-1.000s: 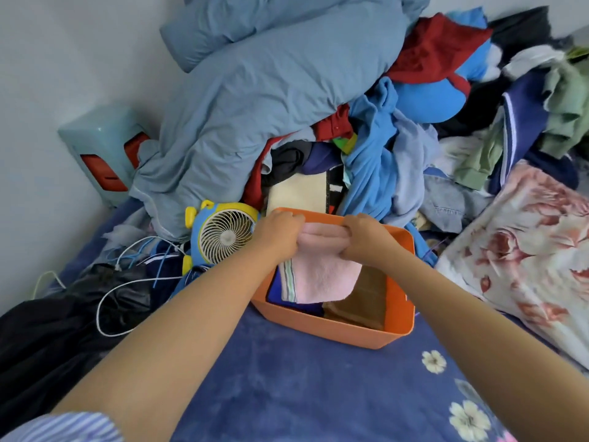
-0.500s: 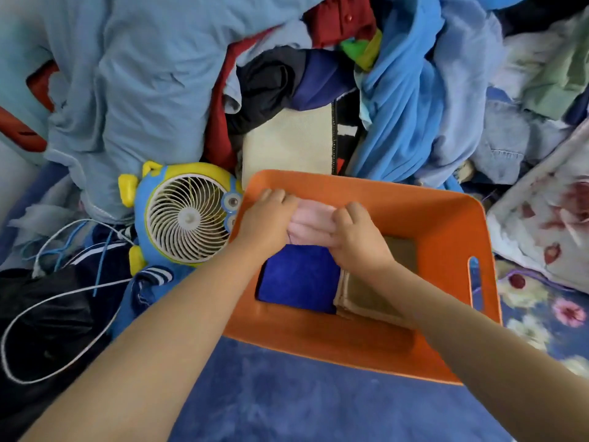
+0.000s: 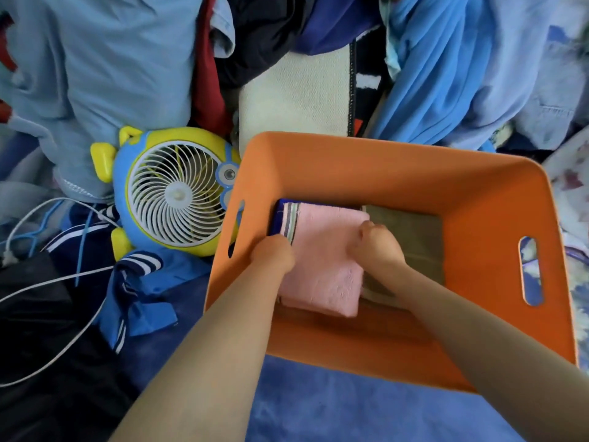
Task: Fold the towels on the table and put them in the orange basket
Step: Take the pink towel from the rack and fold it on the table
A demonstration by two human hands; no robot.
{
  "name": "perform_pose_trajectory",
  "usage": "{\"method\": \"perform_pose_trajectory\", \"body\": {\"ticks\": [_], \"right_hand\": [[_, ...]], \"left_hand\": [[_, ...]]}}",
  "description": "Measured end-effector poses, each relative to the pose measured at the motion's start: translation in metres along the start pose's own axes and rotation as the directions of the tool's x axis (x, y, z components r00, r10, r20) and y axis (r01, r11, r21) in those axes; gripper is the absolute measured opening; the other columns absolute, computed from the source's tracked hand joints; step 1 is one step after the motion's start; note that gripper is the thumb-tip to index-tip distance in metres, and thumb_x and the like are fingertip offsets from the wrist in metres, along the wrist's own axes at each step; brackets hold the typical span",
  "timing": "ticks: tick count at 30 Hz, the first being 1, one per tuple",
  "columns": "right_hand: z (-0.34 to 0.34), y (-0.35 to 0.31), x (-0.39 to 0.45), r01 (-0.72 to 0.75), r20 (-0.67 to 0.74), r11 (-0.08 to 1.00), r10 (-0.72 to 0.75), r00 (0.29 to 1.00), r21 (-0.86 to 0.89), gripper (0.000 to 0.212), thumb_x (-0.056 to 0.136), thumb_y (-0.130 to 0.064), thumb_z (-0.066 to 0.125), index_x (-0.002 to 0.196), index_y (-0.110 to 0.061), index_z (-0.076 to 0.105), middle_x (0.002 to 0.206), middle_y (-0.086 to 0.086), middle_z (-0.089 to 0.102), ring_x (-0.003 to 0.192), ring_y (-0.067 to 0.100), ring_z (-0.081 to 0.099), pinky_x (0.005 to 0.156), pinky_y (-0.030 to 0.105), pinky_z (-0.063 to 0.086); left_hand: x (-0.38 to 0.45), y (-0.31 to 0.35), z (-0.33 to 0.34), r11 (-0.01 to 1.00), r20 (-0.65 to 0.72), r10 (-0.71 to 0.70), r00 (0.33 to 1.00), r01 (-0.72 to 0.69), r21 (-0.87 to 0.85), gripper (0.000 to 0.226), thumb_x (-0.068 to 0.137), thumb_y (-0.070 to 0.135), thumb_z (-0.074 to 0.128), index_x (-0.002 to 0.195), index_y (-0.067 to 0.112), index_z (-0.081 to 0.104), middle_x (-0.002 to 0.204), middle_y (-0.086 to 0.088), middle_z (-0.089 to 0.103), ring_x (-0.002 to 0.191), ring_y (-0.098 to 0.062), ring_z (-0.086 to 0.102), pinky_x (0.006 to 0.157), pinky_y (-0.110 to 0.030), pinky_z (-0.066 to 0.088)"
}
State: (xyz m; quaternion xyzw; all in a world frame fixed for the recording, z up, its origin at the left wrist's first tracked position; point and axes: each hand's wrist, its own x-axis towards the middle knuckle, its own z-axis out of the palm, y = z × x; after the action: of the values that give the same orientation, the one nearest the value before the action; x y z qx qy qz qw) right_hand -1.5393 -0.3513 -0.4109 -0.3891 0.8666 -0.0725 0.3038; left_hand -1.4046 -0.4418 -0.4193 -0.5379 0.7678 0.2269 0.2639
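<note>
The orange basket (image 3: 398,173) stood on a blue blanket (image 3: 318,409), hemmed in by heaped clothes (image 3: 446,74), with a toy-shaped fan (image 3: 175,193) and white cables (image 3: 47,282) to its left. Inside, the folded pink towel (image 3: 325,266) lay on a blue towel (image 3: 280,215), beside a brown one (image 3: 411,237). The left hand (image 3: 274,253) and right hand (image 3: 377,245) rested on the pink towel, fingers curled under; whether they gripped it could not be told.
</note>
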Motion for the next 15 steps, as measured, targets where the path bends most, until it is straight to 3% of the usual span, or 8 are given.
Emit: {"method": "perform_pose_trajectory", "body": {"ticks": [3, 6, 9, 13, 15], "right_hand": [[0.007, -0.005, 0.007, -0.105, 0.078, 0.994, 0.101, 0.992, 0.04, 0.05, 0.092, -0.023, 0.046, 0.132, 0.003, 0.031, 0.127, 0.022, 0.048, 0.113, 0.034, 0.051, 0.085, 0.036, 0.044], [0.019, -0.007, 0.01, -0.148, 0.084, 0.984, 0.14, 0.987, 0.098, 0.047, 0.093, -0.027, 0.045, 0.131, 0.0, 0.035, 0.128, 0.02, 0.048, 0.113, 0.033, 0.051, 0.085, 0.033, 0.042], [0.024, -0.005, 0.01, -0.154, 0.084, 0.975, 0.142, 0.986, 0.157, 0.043, 0.096, -0.025, 0.036, 0.132, -0.003, 0.034, 0.131, 0.02, 0.046, 0.116, 0.033, 0.048, 0.094, 0.038, 0.043], [0.024, -0.003, 0.009, -0.29, 0.105, 0.886, 0.271, 0.957, 0.361, 0.044, 0.087, -0.018, 0.057, 0.125, -0.003, 0.042, 0.125, 0.018, 0.051, 0.113, 0.032, 0.052, 0.094, 0.04, 0.045], [0.023, -0.002, 0.007, -0.289, 0.106, 0.864, 0.27, 0.957, 0.411, 0.041, 0.087, -0.017, 0.055, 0.122, -0.002, 0.042, 0.121, 0.017, 0.053, 0.109, 0.033, 0.054, 0.093, 0.04, 0.047]], "left_hand": [[0.011, 0.004, 0.013, 0.977, 0.01, -0.092, 0.996, 0.092, -0.19, 0.03, 0.096, 0.018, 0.043, 0.12, 0.002, 0.052, 0.123, -0.015, 0.057, 0.112, -0.029, 0.056, 0.083, -0.032, 0.047], [0.02, 0.002, 0.021, 0.937, 0.037, -0.124, 0.992, 0.129, -0.325, 0.035, 0.093, 0.025, 0.05, 0.119, 0.001, 0.054, 0.12, -0.014, 0.059, 0.108, -0.029, 0.058, 0.078, -0.03, 0.046], [0.024, 0.003, 0.024, 0.902, 0.069, -0.141, 0.988, 0.157, -0.402, 0.037, 0.09, 0.026, 0.054, 0.117, 0.001, 0.054, 0.118, -0.014, 0.06, 0.105, -0.028, 0.059, 0.071, -0.026, 0.042], [0.023, 0.006, 0.024, 0.862, 0.048, -0.174, 0.984, 0.176, -0.475, 0.036, 0.086, 0.022, 0.059, 0.115, 0.002, 0.055, 0.116, -0.014, 0.06, 0.104, -0.029, 0.059, 0.07, -0.027, 0.041], [0.02, 0.007, 0.022, 0.803, 0.066, -0.185, 0.981, 0.189, -0.565, 0.033, 0.084, 0.018, 0.061, 0.113, 0.003, 0.056, 0.111, -0.013, 0.061, 0.096, -0.028, 0.059, 0.07, -0.028, 0.043]]}}
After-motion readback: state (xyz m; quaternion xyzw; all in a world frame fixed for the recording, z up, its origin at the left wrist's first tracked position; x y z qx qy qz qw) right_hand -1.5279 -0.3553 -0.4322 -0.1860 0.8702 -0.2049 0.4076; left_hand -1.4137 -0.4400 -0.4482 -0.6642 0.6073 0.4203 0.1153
